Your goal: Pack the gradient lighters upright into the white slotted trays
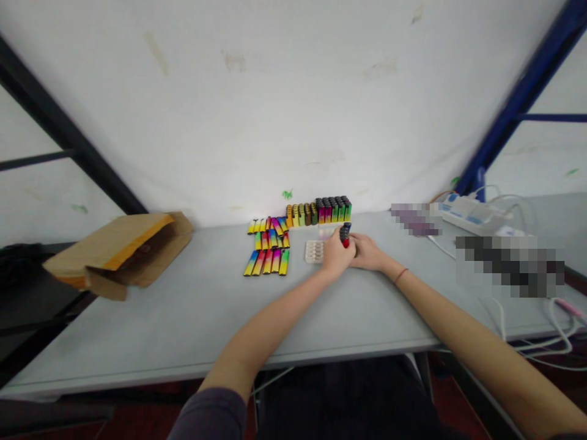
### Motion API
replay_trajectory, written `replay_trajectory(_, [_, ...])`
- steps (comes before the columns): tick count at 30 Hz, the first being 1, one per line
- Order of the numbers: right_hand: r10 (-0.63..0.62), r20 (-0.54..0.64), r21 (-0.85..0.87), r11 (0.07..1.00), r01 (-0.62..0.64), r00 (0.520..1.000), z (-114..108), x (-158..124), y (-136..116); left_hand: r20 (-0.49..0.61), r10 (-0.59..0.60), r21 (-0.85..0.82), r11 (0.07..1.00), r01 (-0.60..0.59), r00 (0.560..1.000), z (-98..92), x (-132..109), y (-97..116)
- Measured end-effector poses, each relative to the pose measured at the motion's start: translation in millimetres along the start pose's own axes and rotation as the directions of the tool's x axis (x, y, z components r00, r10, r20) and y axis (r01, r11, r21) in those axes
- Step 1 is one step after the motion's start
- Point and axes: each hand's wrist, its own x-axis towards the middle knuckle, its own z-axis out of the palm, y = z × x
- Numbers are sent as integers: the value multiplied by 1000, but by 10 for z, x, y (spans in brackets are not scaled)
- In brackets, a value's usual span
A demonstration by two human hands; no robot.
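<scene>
My left hand (337, 256) and my right hand (367, 253) meet at the table's middle, closed around a lighter (345, 236) with a dark upper part and a red lower part. Just left of my left hand lies a small blister tray (314, 251) of pale capsule-shaped items. Further left, rainbow-coloured lighters (268, 263) lie flat in tight rows. Behind my hands, a row of upright lighters (321, 212) stands in yellow, brown, pink and green bodies with dark tops.
A torn brown paper envelope (123, 256) lies at the grey table's (206, 318) left end. A white power strip (468, 214) and cables sit at the right, beside blurred patches. A white backdrop (293, 91) rises behind the table, between dark metal frame bars.
</scene>
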Motion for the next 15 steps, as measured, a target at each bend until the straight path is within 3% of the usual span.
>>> replay_trajectory(7, [13,19,-44,999,-12,1000,-3,-14,-30,-40,-42,-131,991,37,998,-7,38,24])
replay_trajectory(15, [18,31,-92,996,-15,999,-2,-10,-52,-51,39,-184,982,-48,998,5,90,-49])
